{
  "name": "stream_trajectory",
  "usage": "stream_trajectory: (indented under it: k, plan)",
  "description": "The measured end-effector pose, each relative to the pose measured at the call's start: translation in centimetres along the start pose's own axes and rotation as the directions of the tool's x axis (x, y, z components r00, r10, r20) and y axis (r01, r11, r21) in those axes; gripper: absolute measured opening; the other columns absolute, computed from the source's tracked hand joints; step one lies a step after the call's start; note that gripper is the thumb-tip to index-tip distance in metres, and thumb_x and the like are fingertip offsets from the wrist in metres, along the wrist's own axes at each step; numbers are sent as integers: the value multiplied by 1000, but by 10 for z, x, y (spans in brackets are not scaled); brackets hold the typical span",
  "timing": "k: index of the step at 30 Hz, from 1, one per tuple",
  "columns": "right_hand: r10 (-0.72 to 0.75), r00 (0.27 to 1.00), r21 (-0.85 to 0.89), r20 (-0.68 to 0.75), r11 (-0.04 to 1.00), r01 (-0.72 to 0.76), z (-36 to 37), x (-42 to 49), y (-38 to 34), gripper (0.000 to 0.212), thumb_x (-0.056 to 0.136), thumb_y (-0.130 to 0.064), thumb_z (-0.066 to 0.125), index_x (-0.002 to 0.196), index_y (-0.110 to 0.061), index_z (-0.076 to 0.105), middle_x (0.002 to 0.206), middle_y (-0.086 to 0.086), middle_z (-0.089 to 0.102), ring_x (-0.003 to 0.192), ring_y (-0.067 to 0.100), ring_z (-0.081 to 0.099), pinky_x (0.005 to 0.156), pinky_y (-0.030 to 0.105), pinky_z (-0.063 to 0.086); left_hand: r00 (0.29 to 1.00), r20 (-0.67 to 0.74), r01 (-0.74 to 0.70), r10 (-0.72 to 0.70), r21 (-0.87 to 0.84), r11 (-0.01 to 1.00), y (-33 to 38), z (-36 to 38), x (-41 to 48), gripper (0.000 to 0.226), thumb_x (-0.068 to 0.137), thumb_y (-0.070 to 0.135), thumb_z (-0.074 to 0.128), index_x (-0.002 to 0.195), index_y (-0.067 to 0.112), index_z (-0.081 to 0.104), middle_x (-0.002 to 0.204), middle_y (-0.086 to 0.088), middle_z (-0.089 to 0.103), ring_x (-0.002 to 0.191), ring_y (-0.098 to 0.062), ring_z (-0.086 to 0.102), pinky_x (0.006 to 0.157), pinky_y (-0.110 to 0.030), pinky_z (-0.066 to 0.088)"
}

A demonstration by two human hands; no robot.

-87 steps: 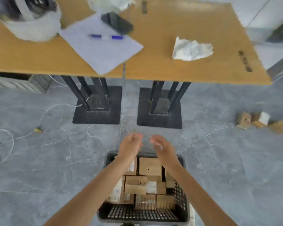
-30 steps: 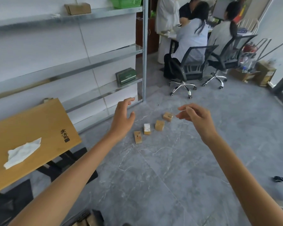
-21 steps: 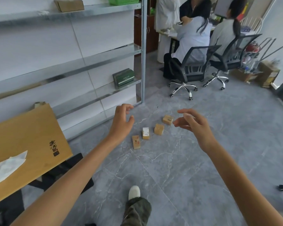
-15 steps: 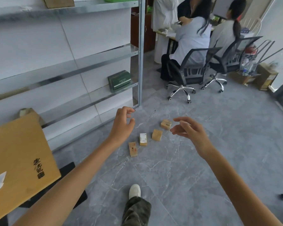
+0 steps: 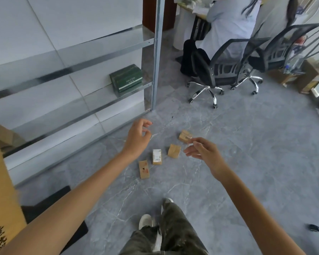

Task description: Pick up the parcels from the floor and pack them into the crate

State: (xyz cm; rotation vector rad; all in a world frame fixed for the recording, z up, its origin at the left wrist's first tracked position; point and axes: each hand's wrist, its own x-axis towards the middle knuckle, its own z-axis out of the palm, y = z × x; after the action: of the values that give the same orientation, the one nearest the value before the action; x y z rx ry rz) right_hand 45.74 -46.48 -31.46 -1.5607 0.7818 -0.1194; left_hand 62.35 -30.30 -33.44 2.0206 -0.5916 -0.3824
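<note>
Cardboard parcels (image 5: 174, 151) (seemingly four) lie near left hand (image 5: 137, 138), right hand (image 5: 204, 153).

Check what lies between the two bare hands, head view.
Head view: between the left hand and right hand, grey tiled floor bearing a plain brown cardboard parcel and, farther off, a second brown cardboard parcel.

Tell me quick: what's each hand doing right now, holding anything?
Left hand: open, fingers loosely curled, holding nothing.
Right hand: open, fingers relaxed, holding nothing.
</note>
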Motion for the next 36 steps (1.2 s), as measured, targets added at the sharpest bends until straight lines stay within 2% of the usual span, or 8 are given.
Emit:
stream_trajectory:
  k: [8,15,18,21,25,29,33,36]
  plan:
    - [160,987,-113,18,981,-157,-6,156,15,25,98,1,37,106,7,61,85,18,64,58,9,63,51,8,45,960,91,253,-266,136,958,-54,57,123,23,89,2,48,109,5,58,111,-14,60,91,-19,55,77,-24,41]
    - [401,916,-298,1,875,-382,17,294,85,27,94,-8,38,94,-11,65,81,6,71,77,20,66,67,27,46,860,136,489,-491,51,871,-123,114,198,19,95,12,46,107,7,60,102,-2,62,89,-12,55,76,-21,41]
    - [489,871,-384,-37,798,-465,38,352,165,29,93,-6,36,95,-9,65,85,8,69,76,19,63,63,24,47,767,189,606,-613,97,789,-208,155,207,20,96,12,44,107,9,60,102,-4,62,83,-16,59,68,-17,45]
    - [559,827,-581,53,691,-430,63,415,275,32,91,-4,38,104,-10,66,100,8,67,84,19,60,72,29,49,665,325,610,-673,285,740,-330,205,219,23,96,12,42,111,10,60,110,-9,63,99,-23,61,82,-33,51]
    - [633,769,-755,88,547,-363,85,514,434,33,93,-8,40,119,-5,60,123,15,61,112,30,56,91,33,45,565,395,579,-725,437,689,-496,278,242,33,95,14,44,126,9,53,125,-11,59,114,-26,56,92,-31,43]
    - [738,675,-629,-7,522,-577,115,610,566,28,93,-11,45,117,0,55,96,13,59,84,24,59,70,29,43,492,435,602,-754,455,656,-642,358,280,46,93,12,47,138,4,38,135,-14,50,121,-31,50,97,-34,42]
    - [854,502,-462,139,504,-730,160,664,633,48,97,-37,48,135,-9,42,130,11,53,119,29,51,99,48,41,427,564,699,-706,290,654,-704,431,311,51,87,-1,45,137,8,40,136,-13,51,121,-28,51,102,-42,43]
    - [812,578,-346,79,566,-748,185,651,644,30,98,-28,48,122,-11,47,102,6,61,95,24,59,67,36,49,416,526,833,-742,107,542,-684,457,311,42,88,-7,40,128,6,46,121,-11,60,103,-24,60,78,-34,53]
